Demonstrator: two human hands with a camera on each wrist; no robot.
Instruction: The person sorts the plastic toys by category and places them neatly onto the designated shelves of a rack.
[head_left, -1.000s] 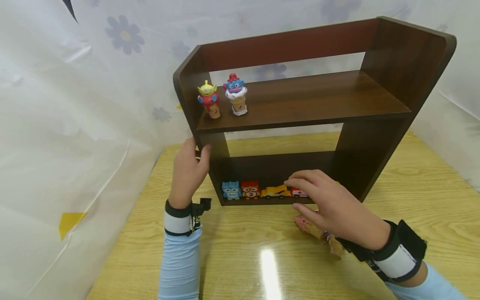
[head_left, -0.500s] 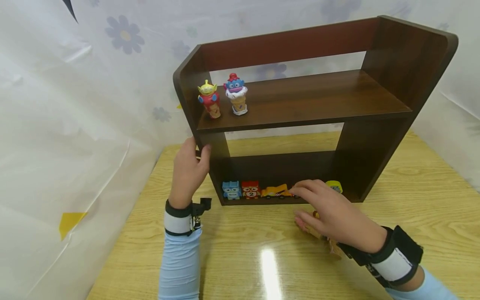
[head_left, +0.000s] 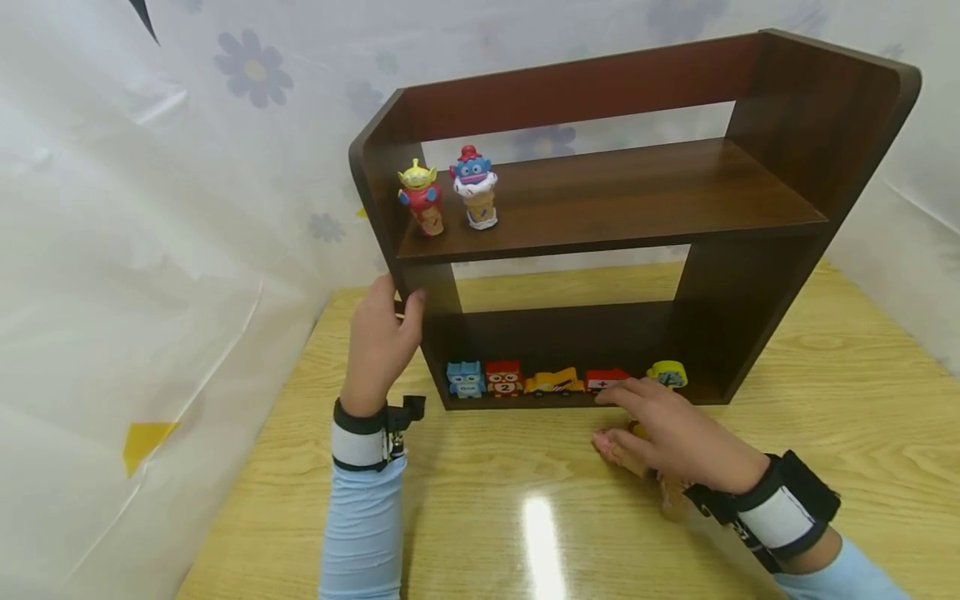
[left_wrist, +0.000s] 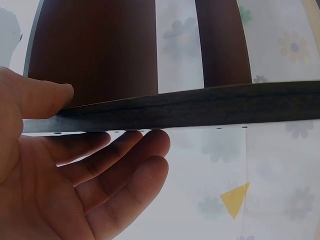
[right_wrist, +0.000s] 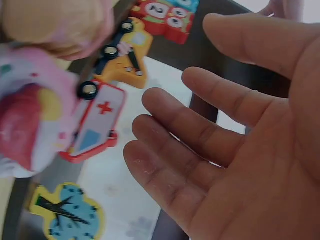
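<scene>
My left hand (head_left: 381,342) grips the left side panel of a dark brown wooden shelf (head_left: 592,244); in the left wrist view the thumb (left_wrist: 47,97) lies on the panel's inner side and the fingers are on its outer side. My right hand (head_left: 675,433), fingers apart and holding nothing, hovers before the lower board. Partly hidden under it, two ice-cream-cone figurines lie on the table, one with a pink top (head_left: 604,444), the other showing a tan cone (head_left: 672,502). Near its fingertips stand a red-and-white toy ambulance (right_wrist: 100,117) and a yellow-edged tree block (right_wrist: 70,212).
Along the lower board stand a blue owl block (head_left: 466,381), a red owl block (head_left: 504,379) and a yellow toy truck (head_left: 555,382). Two cone figurines, one alien-topped (head_left: 422,200) and one blue-faced (head_left: 476,190), stand upper left. The wooden table (head_left: 480,492) meets a flowered plastic sheet behind.
My right hand has drawn slightly back and to the right, uncovering the ambulance and the tree block and hiding more of the lying figurines. The left hand keeps its grip on the panel.
</scene>
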